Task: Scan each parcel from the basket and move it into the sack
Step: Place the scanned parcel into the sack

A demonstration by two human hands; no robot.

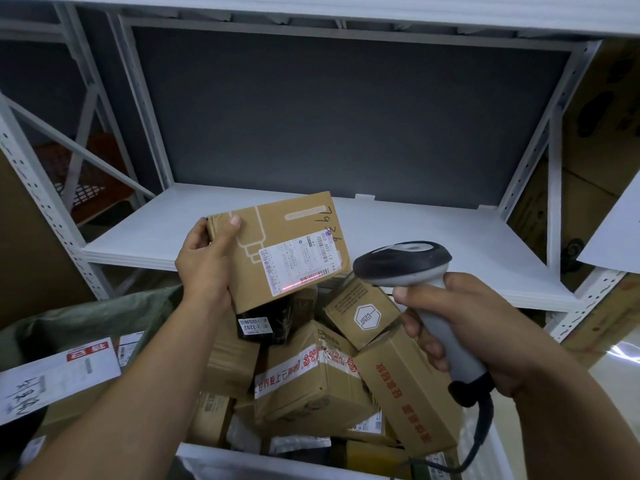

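Just below my wrists the white basket (221, 457) is sitting heaped with parcels: brown cartons (304, 386) lying at all angles, a few grey mailer bags tucked low among them, and one small black package (258, 323) right under my left hand. Off to the left of my left forearm the green sack (100, 315) is gaping open, already holding a flat white parcel (59, 372) with a red label.

My right hand (481, 323) is wrapping its fingers tight around the grip of the grey scanner (408, 268), thumb pressing the front, head pointing left. My left hand (206, 258) is pinching the held parcel (277, 244) by its left end, thumb on top and fingers underneath, lifting it above the heap. The scanner's red line is falling across the bottom edge of its white shipping label (299, 263). Beyond my fingertips the white shelf (433, 237) is running across.
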